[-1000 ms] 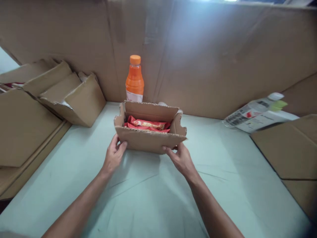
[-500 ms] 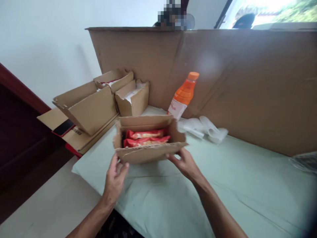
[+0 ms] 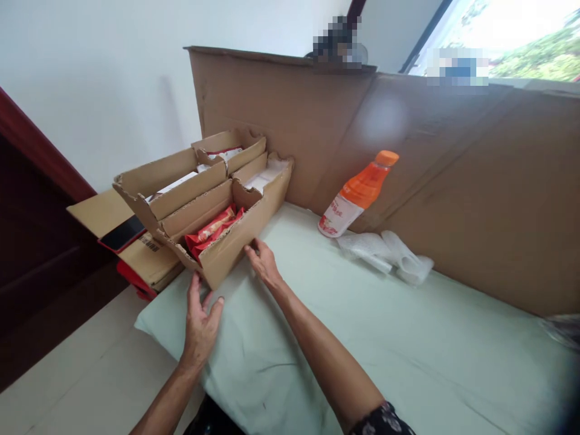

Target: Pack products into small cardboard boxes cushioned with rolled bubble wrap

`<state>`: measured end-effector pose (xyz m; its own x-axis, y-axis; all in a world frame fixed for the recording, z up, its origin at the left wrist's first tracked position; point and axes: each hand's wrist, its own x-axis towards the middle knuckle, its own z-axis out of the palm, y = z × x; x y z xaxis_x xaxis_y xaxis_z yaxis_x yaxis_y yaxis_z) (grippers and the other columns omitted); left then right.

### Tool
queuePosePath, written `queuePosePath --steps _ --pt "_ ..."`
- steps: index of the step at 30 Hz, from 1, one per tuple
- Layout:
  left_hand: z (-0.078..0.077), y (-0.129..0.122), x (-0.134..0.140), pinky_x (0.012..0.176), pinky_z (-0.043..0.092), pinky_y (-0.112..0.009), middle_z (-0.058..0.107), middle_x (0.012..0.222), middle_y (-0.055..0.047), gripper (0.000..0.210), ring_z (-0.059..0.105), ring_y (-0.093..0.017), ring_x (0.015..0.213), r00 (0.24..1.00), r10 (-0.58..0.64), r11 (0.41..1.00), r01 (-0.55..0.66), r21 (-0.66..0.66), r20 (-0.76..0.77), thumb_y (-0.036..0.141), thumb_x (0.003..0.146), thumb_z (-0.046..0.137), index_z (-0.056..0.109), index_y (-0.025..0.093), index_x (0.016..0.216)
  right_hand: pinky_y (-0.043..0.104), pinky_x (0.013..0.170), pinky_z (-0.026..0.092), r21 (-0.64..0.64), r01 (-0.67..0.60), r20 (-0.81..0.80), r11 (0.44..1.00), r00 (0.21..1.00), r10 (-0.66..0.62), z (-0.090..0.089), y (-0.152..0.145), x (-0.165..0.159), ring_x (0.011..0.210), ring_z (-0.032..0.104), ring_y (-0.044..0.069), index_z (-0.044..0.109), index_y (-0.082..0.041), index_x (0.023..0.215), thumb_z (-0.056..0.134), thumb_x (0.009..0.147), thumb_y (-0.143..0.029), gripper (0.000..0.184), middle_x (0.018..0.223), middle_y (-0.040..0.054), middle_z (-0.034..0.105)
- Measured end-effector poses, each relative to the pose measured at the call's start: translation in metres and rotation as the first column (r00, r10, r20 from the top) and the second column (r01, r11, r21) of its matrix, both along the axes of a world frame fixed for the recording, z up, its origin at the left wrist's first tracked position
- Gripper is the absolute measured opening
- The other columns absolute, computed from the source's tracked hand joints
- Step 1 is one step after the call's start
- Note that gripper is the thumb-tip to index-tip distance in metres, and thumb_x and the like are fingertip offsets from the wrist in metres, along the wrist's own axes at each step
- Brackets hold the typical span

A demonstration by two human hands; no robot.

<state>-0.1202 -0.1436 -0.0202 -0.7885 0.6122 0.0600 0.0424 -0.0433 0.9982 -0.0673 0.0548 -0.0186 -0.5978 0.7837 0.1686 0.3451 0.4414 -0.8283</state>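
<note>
A small open cardboard box (image 3: 235, 244) holds red snack packets (image 3: 212, 229) and sits beside the other boxes at the left. At its near corner is my left hand (image 3: 199, 326), fingers stretched up against the cardboard and thumb spread away from it. My right hand (image 3: 266, 264) rests its fingertips low on the box's long right side. Neither hand is wrapped round the box, and some fingertips are hidden. Behind it, in line, stands a cardboard box with white contents (image 3: 267, 175).
Further left are a long cardboard box (image 3: 185, 193) and a box with red and white contents (image 3: 229, 151). An orange drink bottle (image 3: 357, 196) leans at the back near crumpled clear plastic wrap (image 3: 389, 257). A tall cardboard panel (image 3: 475, 181) borders the pale green cloth (image 3: 362, 320).
Both hands have carried the box of red packets left and set it against the other boxes. Their grip has loosened. The camera view has turned slightly.
</note>
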Motion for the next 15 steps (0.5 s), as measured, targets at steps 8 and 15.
queuePosePath --steps 8,15 --pt "-0.027 -0.011 0.002 0.12 0.034 -0.048 0.036 0.158 -0.017 0.073 0.037 -0.031 0.148 0.999 0.012 0.99 -0.007 -0.143 0.037 0.043 0.091 0.059 0.027 0.025 0.153 0.045 0.117 0.037 0.103 -0.147 0.08 0.984 0.987 0.14 -0.02 -0.061 0.028 0.137 0.049 0.026 0.064 -0.017 0.126 0.054 0.086 -0.015 0.042 0.141 0.0146 0.06" --pt "-0.038 -0.059 0.054 0.12 0.031 -0.061 0.03 0.163 -0.014 0.08 0.031 -0.039 0.15 0.96 -0.279 0.925 0.271 -0.267 0.007 0.047 0.086 0.063 0.026 0.032 0.155 0.042 0.116 0.037 0.503 -0.392 0.442 0.771 0.882 0.16 -0.021 -0.158 0.113 0.136 0.046 0.026 0.058 -0.017 0.132 0.049 0.095 -0.039 0.044 0.147 0.0087 0.056"
